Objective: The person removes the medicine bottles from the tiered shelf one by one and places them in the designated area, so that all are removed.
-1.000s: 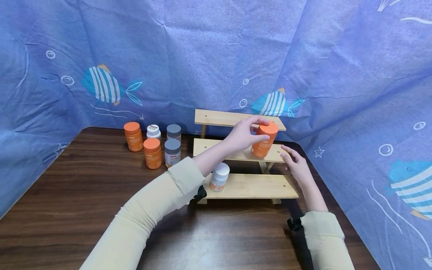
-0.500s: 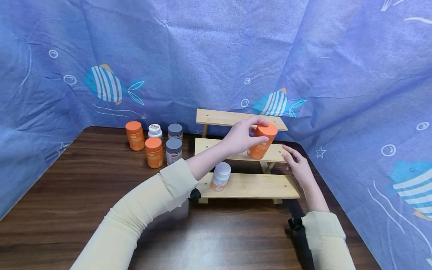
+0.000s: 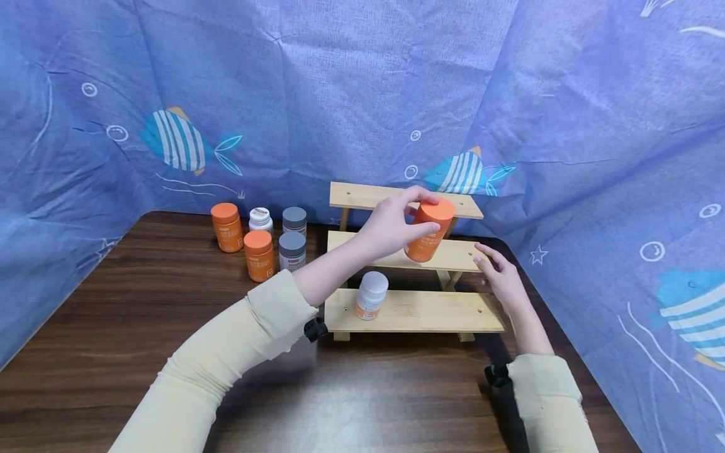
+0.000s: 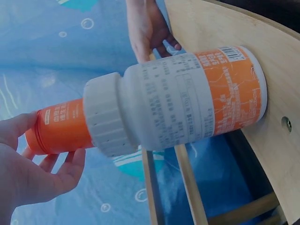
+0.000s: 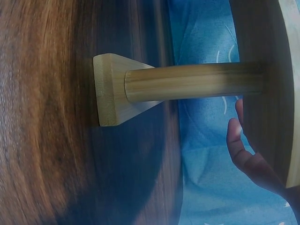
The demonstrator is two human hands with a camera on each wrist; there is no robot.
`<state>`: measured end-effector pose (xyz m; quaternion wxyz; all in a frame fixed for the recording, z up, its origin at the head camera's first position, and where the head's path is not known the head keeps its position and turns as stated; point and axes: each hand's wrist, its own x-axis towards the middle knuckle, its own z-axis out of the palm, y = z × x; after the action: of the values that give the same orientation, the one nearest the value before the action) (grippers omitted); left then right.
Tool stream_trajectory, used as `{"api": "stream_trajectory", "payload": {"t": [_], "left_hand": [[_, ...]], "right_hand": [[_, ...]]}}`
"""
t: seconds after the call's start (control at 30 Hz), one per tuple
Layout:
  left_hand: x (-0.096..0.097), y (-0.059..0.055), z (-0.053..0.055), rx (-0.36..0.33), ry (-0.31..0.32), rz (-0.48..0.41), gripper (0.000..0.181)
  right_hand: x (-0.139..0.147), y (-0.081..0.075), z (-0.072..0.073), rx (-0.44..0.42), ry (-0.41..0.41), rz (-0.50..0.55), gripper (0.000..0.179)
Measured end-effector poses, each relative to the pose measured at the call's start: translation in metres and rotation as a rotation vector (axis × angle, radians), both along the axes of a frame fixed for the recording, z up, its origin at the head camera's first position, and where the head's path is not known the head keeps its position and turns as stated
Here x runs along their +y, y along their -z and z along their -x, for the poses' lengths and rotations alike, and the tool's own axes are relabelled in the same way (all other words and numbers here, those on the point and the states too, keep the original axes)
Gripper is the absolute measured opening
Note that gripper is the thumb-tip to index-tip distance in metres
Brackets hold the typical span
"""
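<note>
My left hand grips an orange bottle between thumb and fingers, in front of the middle board of a three-step wooden rack. The bottle tilts slightly, its orange cap up toward my fingers. At the right end of that board is my right hand, fingers loosely spread with the fingertips right at the board's end. A white bottle with an orange band stands at the left of the lowest board; it fills much of the left wrist view, overlapping the held bottle.
Left of the rack on the dark wooden table stand orange bottles, grey-capped bottles and a white bottle. The rack's top board is near the blue fish-print cloth. A rack foot shows in the right wrist view.
My left hand has drawn the orange bottle leftward along the middle board, lately a little upward as well. The right hand keeps its place at the board's end.
</note>
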<state>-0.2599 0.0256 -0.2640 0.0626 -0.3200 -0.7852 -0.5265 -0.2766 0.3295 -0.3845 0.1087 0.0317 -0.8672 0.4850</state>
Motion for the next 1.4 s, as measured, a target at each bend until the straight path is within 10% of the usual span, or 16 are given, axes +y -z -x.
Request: {"api": "stream_trajectory", "payload": {"t": [1.1,1.4], "left_hand": [[-0.070,-0.011,-0.019,-0.022,-0.183,-0.094,0.038],[-0.089,-0.008,-0.023,0.070,-0.198,-0.128,0.038]], "right_hand": [[-0.013,-0.015,-0.012,-0.012,-0.022,0.075,0.050],[-0.013,-0.015,-0.012,-0.002,-0.028,0.073,0.050]]}}
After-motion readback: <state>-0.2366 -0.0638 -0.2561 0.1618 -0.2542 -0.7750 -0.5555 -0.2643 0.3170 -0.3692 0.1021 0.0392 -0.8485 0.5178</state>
